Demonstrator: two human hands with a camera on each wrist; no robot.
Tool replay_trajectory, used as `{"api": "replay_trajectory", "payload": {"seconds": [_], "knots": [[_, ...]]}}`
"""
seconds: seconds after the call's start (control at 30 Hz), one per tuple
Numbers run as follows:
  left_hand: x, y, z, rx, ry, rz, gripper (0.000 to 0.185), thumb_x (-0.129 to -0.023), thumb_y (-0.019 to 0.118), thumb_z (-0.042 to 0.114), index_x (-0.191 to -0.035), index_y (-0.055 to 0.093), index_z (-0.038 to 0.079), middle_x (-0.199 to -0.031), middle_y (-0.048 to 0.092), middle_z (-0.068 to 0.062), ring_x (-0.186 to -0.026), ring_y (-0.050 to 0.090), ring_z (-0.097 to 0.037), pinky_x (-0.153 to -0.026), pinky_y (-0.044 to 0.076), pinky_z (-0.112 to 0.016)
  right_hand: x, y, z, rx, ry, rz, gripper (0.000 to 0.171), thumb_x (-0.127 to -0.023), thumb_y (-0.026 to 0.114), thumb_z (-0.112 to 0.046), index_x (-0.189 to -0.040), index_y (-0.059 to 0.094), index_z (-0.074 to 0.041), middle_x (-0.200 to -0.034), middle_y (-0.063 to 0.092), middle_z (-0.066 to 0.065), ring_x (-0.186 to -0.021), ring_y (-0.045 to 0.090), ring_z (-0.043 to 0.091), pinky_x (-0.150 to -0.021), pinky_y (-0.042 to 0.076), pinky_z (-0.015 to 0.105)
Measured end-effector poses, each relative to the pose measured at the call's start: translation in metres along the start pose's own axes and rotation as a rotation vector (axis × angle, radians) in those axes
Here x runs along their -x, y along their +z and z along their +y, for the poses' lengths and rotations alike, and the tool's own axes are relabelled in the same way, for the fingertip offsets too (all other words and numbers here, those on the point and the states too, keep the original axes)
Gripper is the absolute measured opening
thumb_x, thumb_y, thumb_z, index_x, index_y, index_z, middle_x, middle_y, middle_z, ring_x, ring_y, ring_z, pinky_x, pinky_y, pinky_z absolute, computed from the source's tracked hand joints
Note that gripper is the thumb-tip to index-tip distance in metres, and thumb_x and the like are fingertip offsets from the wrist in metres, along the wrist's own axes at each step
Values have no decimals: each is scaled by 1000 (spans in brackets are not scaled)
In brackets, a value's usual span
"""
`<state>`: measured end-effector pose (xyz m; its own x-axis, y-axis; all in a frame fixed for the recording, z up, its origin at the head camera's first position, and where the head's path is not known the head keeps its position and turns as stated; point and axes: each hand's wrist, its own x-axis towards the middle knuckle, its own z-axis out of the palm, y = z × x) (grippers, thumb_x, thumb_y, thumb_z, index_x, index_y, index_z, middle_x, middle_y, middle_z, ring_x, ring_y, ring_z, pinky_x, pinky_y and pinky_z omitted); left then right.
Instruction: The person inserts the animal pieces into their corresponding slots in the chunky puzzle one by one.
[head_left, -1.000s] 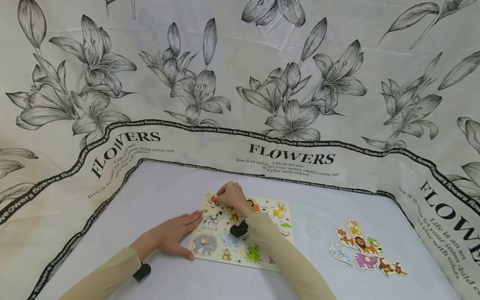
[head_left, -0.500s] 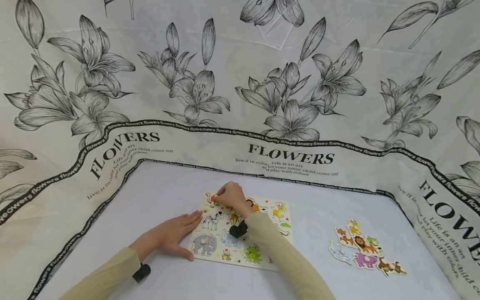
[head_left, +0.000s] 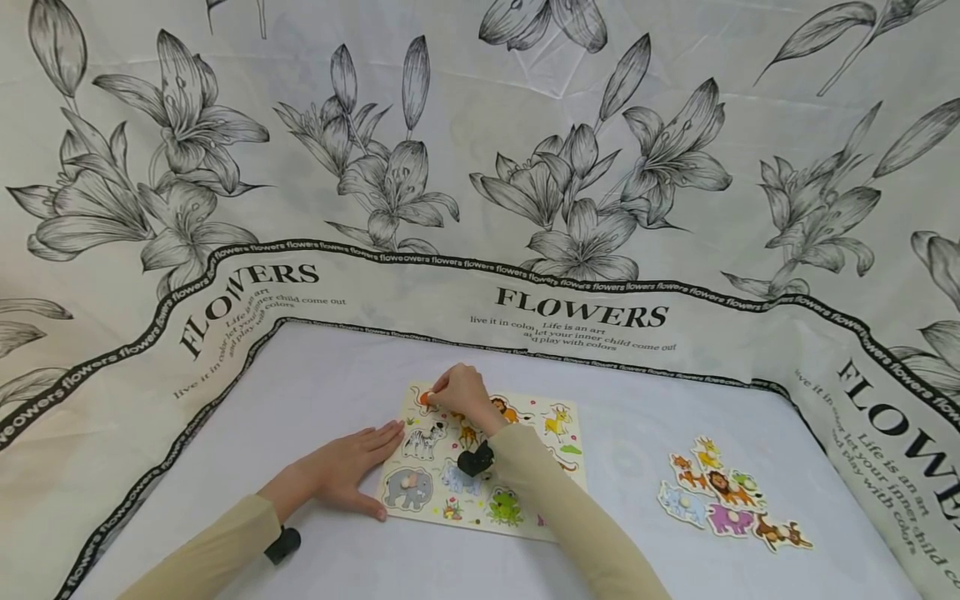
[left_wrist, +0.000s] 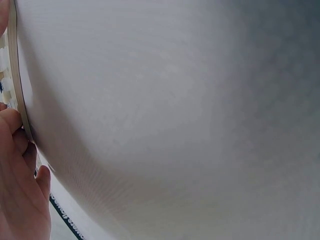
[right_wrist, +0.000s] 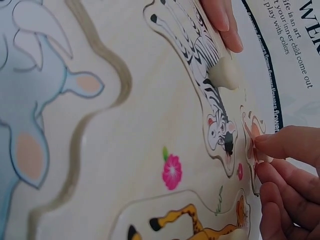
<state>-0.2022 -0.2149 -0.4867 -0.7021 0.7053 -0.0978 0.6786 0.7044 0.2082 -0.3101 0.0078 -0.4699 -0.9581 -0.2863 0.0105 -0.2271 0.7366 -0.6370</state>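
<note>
- We find the right hand [head_left: 462, 395] over the upper left part of the puzzle board [right_wrist: 125, 145], just left of the frame's centre. Its grip pinches an orange piece [head_left: 425, 400] between thumb and forefinger.
- We locate that piece at the board's upper left corner. The fingers cover much of it, so we cannot confirm whether it sits fully in its recess.
- We judge that a fingertip pinch suits it: a small, flat shape offers little else to hold.
- We note the left hand [head_left: 352, 467] laid low at the board's left edge, fingers extended, thumb spread away near the lower left corner. In our view, it steadies the board against shifting.
- We record the zebra piece [head_left: 423, 442] below the orange one and the elephant piece [head_left: 407, 490] at the board's lower left. Both carry raised knobs, presumably for lifting and turning.
- We observe the loose pieces [head_left: 723, 490] bunched on the white surface [head_left: 622, 417], right side of the frame, well apart from the board. The spacing appears meant to leave the board unobstructed while keeping them within the right hand's reach.
</note>
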Motion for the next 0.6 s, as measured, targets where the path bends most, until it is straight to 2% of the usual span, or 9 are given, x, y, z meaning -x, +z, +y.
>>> {"api": "replay_trajectory", "payload": {"seconds": [0.4,0.6], "knots": [[-1,0,0,0,0,-2,111,-75,58,75,-152,23,3,-161,17,-13,-148,21,-29,-119,28,-46,1,-1,0,-2,18,-5,15,-80,78,-22,-82,76,-7,-81,73,6,-56,57,10,-47,46,20],[-1,1,0,6,-9,-10,111,-75,58,75,-152,23,4,-161,17,-12,-148,20,-28,-119,28,-46,3,-3,1,-38,1,-20,16,-81,77,-22,-87,75,-8,-84,71,5,-62,57,11,-51,47,21]]}}
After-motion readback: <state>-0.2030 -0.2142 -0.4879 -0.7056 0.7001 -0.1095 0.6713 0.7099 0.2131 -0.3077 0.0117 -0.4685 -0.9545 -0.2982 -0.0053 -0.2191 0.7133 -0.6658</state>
